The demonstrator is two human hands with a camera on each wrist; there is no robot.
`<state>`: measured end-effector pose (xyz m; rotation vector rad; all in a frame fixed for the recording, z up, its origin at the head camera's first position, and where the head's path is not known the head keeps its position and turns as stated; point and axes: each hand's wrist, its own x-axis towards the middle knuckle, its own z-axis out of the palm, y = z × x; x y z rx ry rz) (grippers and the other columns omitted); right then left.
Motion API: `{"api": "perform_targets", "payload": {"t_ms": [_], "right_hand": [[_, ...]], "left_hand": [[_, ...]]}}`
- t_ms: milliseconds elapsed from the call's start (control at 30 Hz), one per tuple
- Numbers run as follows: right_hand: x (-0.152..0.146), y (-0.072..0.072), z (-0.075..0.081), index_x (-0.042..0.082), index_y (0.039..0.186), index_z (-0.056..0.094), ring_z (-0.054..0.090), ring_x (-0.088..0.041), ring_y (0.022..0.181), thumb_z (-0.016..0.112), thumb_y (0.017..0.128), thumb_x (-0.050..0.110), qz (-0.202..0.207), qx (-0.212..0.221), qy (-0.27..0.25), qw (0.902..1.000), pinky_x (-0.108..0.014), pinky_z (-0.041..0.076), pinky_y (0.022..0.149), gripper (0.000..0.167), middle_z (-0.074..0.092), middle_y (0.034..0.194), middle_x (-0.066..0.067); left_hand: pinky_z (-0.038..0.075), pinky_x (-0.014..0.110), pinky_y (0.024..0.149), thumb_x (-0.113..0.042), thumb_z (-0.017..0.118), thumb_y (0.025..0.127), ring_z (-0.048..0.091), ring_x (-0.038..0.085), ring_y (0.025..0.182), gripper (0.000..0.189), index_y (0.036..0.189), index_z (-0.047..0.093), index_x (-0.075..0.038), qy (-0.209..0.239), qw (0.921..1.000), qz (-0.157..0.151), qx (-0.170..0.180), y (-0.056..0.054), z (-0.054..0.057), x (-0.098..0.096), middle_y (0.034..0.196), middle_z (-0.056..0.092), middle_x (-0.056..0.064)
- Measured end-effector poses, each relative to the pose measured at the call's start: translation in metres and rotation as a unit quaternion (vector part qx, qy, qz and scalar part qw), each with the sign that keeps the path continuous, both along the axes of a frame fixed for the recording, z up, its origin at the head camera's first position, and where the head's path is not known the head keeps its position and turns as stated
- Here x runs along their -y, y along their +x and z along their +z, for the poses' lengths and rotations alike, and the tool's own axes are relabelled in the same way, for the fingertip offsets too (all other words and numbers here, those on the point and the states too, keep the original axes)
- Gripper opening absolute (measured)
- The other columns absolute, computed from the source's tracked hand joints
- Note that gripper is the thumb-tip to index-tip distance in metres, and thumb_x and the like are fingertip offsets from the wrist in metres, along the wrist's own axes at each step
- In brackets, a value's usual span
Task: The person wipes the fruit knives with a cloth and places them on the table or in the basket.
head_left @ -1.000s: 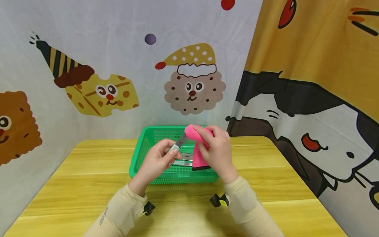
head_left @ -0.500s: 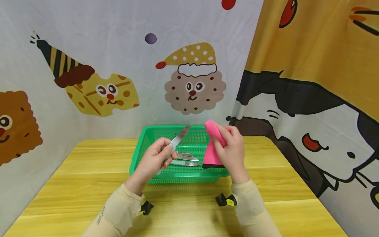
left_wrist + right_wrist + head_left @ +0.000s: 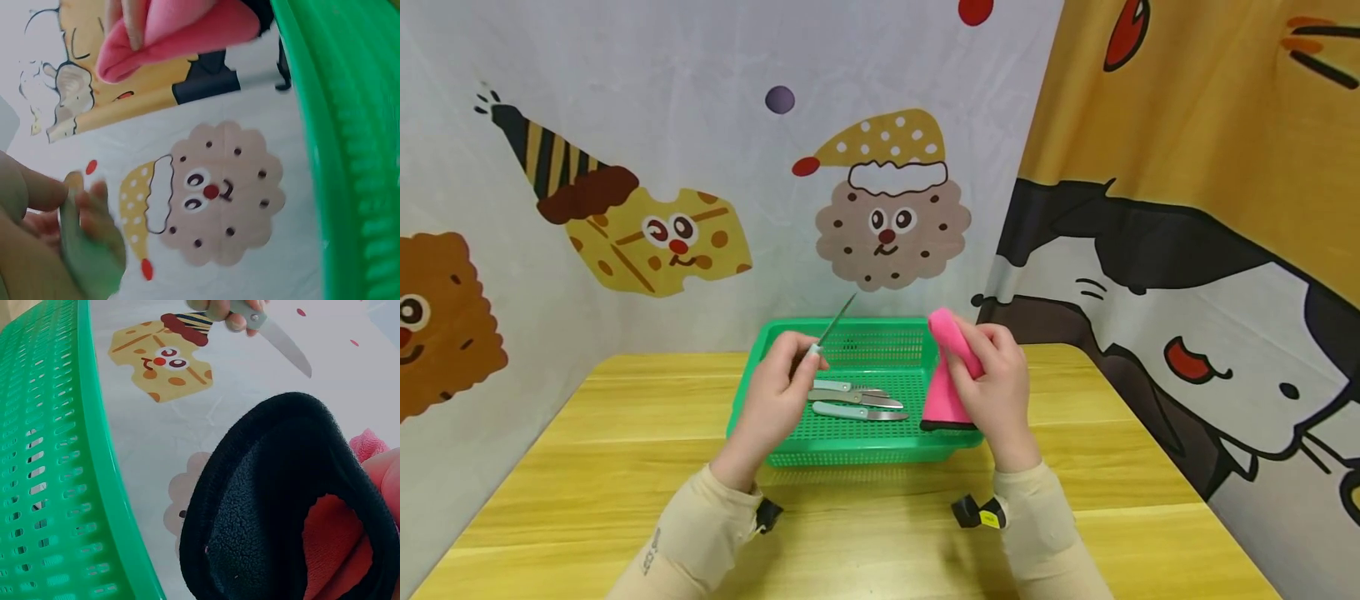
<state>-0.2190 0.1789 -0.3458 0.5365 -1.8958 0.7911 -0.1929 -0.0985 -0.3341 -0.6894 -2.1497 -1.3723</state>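
Observation:
My left hand [image 3: 778, 393] grips a folding knife by its pale green handle above the basket's left side. The knife's blade [image 3: 837, 322] points up and away; in the right wrist view the blade [image 3: 284, 347] shows broadside. My right hand [image 3: 997, 387] pinches a pink cloth [image 3: 953, 383] with a black edge, folded over at its top and hanging down at the basket's right side. From the right wrist, the black edge [image 3: 234, 487] looks like an open band. Several knives lie in the green basket [image 3: 748, 400], among them one with a pale green handle [image 3: 842, 410].
The basket stands on a wood-grain table [image 3: 625, 475] near its far edge. Behind it hangs a white curtain [image 3: 715, 108] with cartoon prints, and a yellow one [image 3: 1052, 100] is at the right. A black wrist mount [image 3: 767, 515] sits under each forearm.
The knife blade has come away from the cloth. My left hand has moved left and turned the blade nearly edge-on and upward, while my right hand has drawn right with the cloth.

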Motion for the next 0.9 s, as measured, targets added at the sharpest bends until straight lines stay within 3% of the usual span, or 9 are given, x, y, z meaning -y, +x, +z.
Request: {"api": "perform_targets", "payload": {"t_ms": [67, 133, 233, 500, 733, 800, 900], "right_hand": [[0.001, 0.0, -0.001, 0.011, 0.119, 0.072, 0.057, -0.03, 0.082, 0.077, 0.082, 0.007, 0.001, -0.002, -0.001, 1.0, -0.045, 0.041, 0.069, 0.037, 0.06, 0.098, -0.016], [0.001, 0.0, -0.002, 0.011, 0.119, 0.072, 0.057, -0.03, 0.082, 0.077, 0.082, 0.006, 0.0, -0.002, 0.0, 1.0, -0.045, 0.041, 0.069, 0.038, 0.06, 0.097, -0.016], [0.002, 0.001, -0.003, 0.01, 0.118, 0.073, 0.057, -0.03, 0.082, 0.076, 0.082, 0.006, -0.001, 0.002, -0.002, 1.0, -0.046, 0.041, 0.07, 0.036, 0.061, 0.097, -0.016], [0.003, 0.002, -0.006, 0.01, 0.12, 0.072, 0.057, -0.031, 0.083, 0.075, 0.083, 0.01, -0.002, 0.008, 0.01, 0.9999, -0.044, 0.041, 0.07, 0.036, 0.06, 0.098, -0.016], [0.008, 0.004, -0.009, 0.012, 0.118, 0.073, 0.057, -0.029, 0.075, 0.073, 0.082, 0.008, 0.014, -0.012, 0.012, 0.9998, -0.043, 0.041, 0.062, 0.036, 0.061, 0.093, -0.014], [0.013, 0.006, -0.01, 0.012, 0.117, 0.073, 0.057, -0.028, 0.073, 0.073, 0.082, 0.008, 0.023, -0.021, 0.015, 0.9994, -0.044, 0.041, 0.061, 0.035, 0.06, 0.092, -0.014], [0.024, 0.01, -0.01, 0.012, 0.117, 0.072, 0.057, -0.026, 0.074, 0.072, 0.082, 0.007, 0.044, -0.029, 0.019, 0.9984, -0.044, 0.042, 0.062, 0.036, 0.061, 0.092, -0.012]], "left_hand": [[0.045, 0.035, 0.069, 0.002, 0.053, 0.1, 0.052, 0.024, 0.078, 0.01, 0.109, 0.057, 0.003, -0.037, 0.9935, 0.056, -0.092, -0.001, 0.002, 0.0, 0.094, 0.059, 0.011], [0.045, 0.038, 0.07, 0.006, 0.056, 0.097, 0.052, 0.027, 0.08, 0.013, 0.11, 0.056, 0.006, -0.063, 0.9779, 0.102, -0.172, -0.003, 0.004, 0.001, 0.094, 0.057, 0.015], [0.046, 0.04, 0.067, 0.009, 0.059, 0.093, 0.051, 0.031, 0.079, 0.016, 0.109, 0.055, 0.007, -0.08, 0.9561, 0.14, -0.245, -0.006, 0.008, 0.003, 0.095, 0.056, 0.018], [0.052, 0.045, 0.061, 0.01, 0.064, 0.088, 0.057, 0.035, 0.077, 0.023, 0.108, 0.054, 0.005, -0.103, 0.9207, 0.195, -0.322, -0.008, 0.016, 0.005, 0.095, 0.059, 0.02], [0.044, 0.043, 0.049, 0.007, 0.051, 0.095, 0.052, 0.035, 0.061, 0.004, 0.098, 0.053, 0.005, -0.152, 0.8807, 0.207, -0.398, -0.016, 0.013, 0.0, 0.088, 0.059, 0.02], [0.042, 0.041, 0.046, 0.005, 0.048, 0.098, 0.05, 0.033, 0.058, 0.005, 0.096, 0.052, 0.004, -0.165, 0.875, 0.205, -0.406, -0.019, 0.009, -0.002, 0.086, 0.059, 0.018], [0.043, 0.041, 0.047, 0.002, 0.048, 0.1, 0.052, 0.033, 0.059, 0.007, 0.094, 0.051, 0.003, -0.179, 0.8742, 0.201, -0.404, -0.021, 0.002, -0.008, 0.086, 0.06, 0.017]]}}
